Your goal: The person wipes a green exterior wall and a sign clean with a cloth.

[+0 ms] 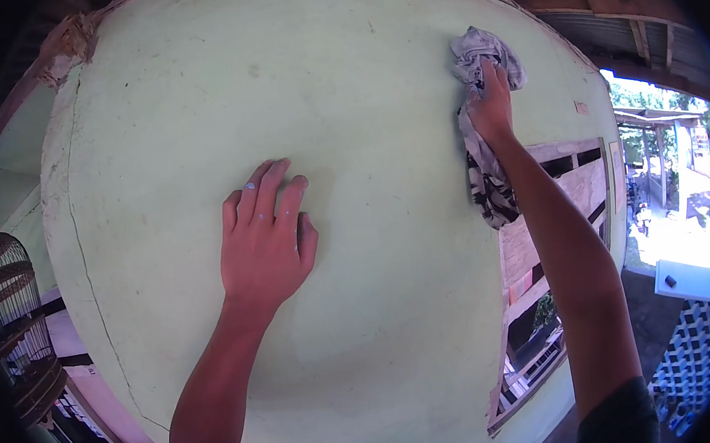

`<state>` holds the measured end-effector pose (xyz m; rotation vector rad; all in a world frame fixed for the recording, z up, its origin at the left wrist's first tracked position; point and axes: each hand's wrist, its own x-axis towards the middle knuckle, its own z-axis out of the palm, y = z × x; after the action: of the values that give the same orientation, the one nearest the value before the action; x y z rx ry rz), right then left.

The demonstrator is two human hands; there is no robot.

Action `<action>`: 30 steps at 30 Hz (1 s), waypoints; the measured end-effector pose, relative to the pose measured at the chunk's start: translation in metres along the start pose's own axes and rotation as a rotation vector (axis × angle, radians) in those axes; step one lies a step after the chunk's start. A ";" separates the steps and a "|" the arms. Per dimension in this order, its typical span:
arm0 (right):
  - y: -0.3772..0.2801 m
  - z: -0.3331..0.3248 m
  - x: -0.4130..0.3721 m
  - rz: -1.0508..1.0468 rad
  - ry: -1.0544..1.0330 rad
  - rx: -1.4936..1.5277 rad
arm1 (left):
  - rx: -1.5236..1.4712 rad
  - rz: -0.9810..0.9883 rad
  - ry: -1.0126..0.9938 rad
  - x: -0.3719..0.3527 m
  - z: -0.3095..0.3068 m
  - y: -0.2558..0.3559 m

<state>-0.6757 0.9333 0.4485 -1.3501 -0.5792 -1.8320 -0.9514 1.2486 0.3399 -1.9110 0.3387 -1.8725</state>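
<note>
A pale green wall (376, 286) with small marks and stains fills most of the view. My right hand (493, 105) grips a grey and black patterned cloth (487, 171) against the wall at upper right. Part of the cloth bunches above my fingers, and the rest hangs down beside my wrist. Left of centre, my left hand (265, 228) is raised in front of the wall, its back toward me. Its fingers are apart and slightly bent, with nothing in them. Whitish specks dot its fingers and knuckles.
A window opening (557, 232) with wooden boards lies below the cloth. At far left hangs a round birdcage (20, 319). A crack (84, 232) runs down the wall's left side. Corrugated roofing with wooden beams (636, 4) is overhead. A white panel (692, 280) and blue lattice (694, 354) stand at right.
</note>
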 end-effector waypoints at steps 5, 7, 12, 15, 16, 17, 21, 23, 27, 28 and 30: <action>-0.123 0.020 -0.011 -0.349 -0.065 0.224 | -0.020 0.013 0.000 -0.001 -0.001 -0.001; -0.173 0.022 -0.024 -0.536 -0.188 0.282 | -0.004 0.014 -0.002 -0.001 -0.003 -0.002; -0.221 0.037 -0.065 -0.759 -0.152 0.162 | 0.019 0.030 -0.019 0.006 -0.006 0.001; -0.201 0.034 -0.055 -0.792 -0.147 0.156 | 0.010 0.000 -0.060 0.006 -0.007 0.003; -0.191 0.031 -0.050 -0.781 -0.140 0.160 | 0.015 0.009 -0.066 0.007 -0.008 0.004; -0.180 0.027 -0.044 -0.740 -0.178 0.114 | 0.055 0.007 -0.117 0.008 -0.009 0.006; -0.148 0.028 -0.012 -0.621 -0.222 0.043 | 0.208 0.009 -0.244 0.018 -0.005 0.010; -0.131 0.040 -0.005 -0.596 -0.163 0.113 | 0.197 0.015 -0.248 0.035 0.003 0.018; -0.104 0.043 0.019 -0.534 -0.115 0.089 | 0.181 0.057 -0.206 0.077 0.019 0.024; -0.093 0.041 0.025 -0.464 -0.089 0.058 | 0.178 0.082 -0.192 0.087 0.024 0.027; -0.062 0.034 0.039 -0.332 -0.146 -0.007 | 0.160 0.085 -0.182 0.103 0.036 0.033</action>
<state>-0.7108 0.9836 0.5017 -1.4694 -0.9205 -2.0056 -0.9065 1.1768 0.4158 -1.9090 0.2026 -1.6069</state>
